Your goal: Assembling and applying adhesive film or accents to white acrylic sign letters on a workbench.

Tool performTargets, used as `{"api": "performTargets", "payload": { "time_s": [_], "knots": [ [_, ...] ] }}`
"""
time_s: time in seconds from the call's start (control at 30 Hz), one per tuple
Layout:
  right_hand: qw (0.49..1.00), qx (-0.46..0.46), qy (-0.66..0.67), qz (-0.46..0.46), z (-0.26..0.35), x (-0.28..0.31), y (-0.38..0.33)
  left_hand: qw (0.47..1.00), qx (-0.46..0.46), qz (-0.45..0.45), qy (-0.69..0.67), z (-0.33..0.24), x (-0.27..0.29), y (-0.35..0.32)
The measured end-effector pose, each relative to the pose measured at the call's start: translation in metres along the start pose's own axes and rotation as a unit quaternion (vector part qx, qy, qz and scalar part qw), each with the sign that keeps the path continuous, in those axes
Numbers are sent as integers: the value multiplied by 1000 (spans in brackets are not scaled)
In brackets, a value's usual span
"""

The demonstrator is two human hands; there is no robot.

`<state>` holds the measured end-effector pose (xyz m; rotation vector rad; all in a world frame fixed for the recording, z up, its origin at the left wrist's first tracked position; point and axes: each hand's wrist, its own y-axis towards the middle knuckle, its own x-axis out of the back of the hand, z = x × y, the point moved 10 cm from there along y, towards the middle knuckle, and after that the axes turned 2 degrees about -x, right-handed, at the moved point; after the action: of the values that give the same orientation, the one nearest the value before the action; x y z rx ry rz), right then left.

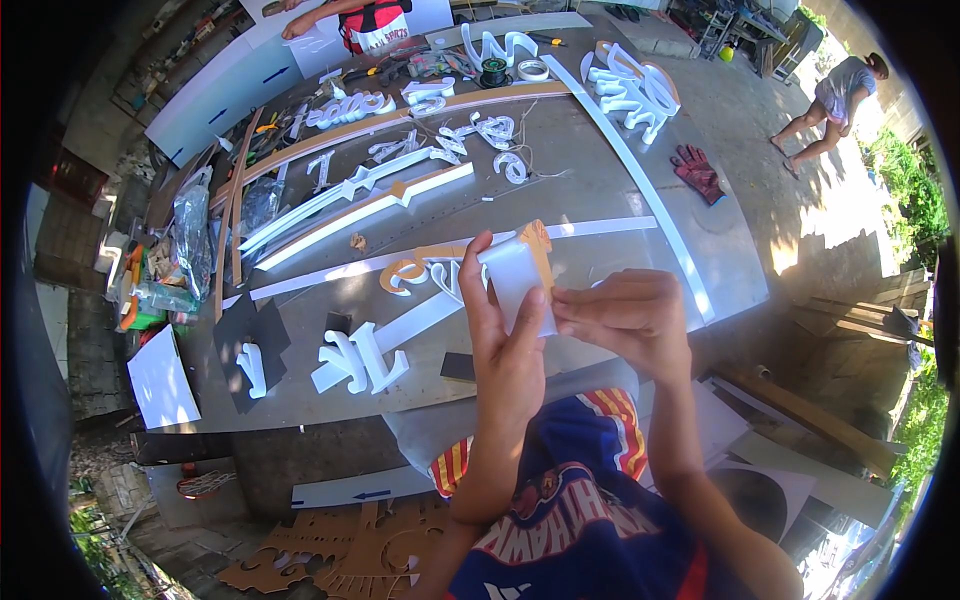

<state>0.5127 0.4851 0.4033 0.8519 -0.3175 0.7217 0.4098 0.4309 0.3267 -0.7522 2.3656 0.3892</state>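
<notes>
While many white cut-out letters [360, 360] lie finished on the grey worktable [600, 200], the left hand [505, 345] and right hand [625, 315] pinch a white foam-board piece [515, 280], fingers clamped on its edges, its trimming seemingly unfinished.

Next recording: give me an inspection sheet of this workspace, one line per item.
Surface: large grey worktable, sunlit, partly in shade.
Job's things: small white piece with orange backing, held over the table edge.
Clutter: white cut-out letters, long white strips, tape roll, red gloves, plastic bags.
Grips: left hand holds the piece from the side; right hand pinches its right edge.
Cables: dark spool; thin string lying loose.
Surroundings: brown cut-out sheets on the ground; one person at the far table end, another on the sunlit concrete.
</notes>
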Motion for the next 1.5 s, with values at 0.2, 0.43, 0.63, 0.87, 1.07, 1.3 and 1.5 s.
{"api": "performTargets", "payload": {
  "time_s": [0.2, 0.43, 0.63, 0.87, 1.07, 1.3, 1.5],
  "knots": [
    [1000, -2, 2, 11, -1, -3, -3, 1000, 13, -4, -13, 1, 1, -2],
    [996, 11, 46, -80, 24, 10, 3, 999, 4, 36, -41, -14, -16, -14],
    [977, 53, 42, -201, 61, 26, 6, 974, -224, 39, 17, -50, -12, -37],
    [965, 129, -23, -226, 88, 18, -4, 972, -231, 24, 43, -60, -9, -47],
    [962, 181, -55, -196, 93, 22, -3, 978, -182, 67, 72, -59, -19, -50],
    [968, 193, -70, -147, 96, 19, 9, 968, -215, 45, 124, -73, -19, -51],
    [967, 193, -86, -144, 99, 18, 11, 969, -205, 44, 133, -70, -17, -50]
  ]
}}
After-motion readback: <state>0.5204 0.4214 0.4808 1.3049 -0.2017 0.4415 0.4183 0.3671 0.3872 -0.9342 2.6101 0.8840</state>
